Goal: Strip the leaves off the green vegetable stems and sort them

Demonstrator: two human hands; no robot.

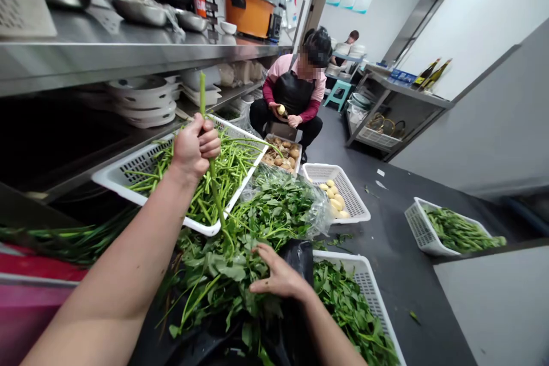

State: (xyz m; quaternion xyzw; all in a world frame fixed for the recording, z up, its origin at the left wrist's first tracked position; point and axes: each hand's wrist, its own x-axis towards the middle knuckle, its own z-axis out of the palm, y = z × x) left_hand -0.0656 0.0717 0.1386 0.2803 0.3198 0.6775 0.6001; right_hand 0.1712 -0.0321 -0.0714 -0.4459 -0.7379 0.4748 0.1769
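Note:
My left hand (198,146) is closed around a green vegetable stem (215,186), raised above a white basket. One end of the stem pokes out over the fist, and the lower end runs down into leafy greens. My right hand (281,274) has its thumb and fingers apart, beside the pile of leafy greens (234,274) in front of me; its fingertips reach the leaves. Cut green stems (229,168) fill the white basket (253,174) under my left hand. More leafy greens (283,197) lie in a clear plastic bag (323,209) just beyond.
A co-worker (300,80) crouches ahead holding a pale potato, behind a crate of unpeeled potatoes (285,154). Peeled potatoes (337,200) sit in a white basket (364,213). Another basket (377,291) of leaves stands at my right. A steel shelf (128,57) runs along the left.

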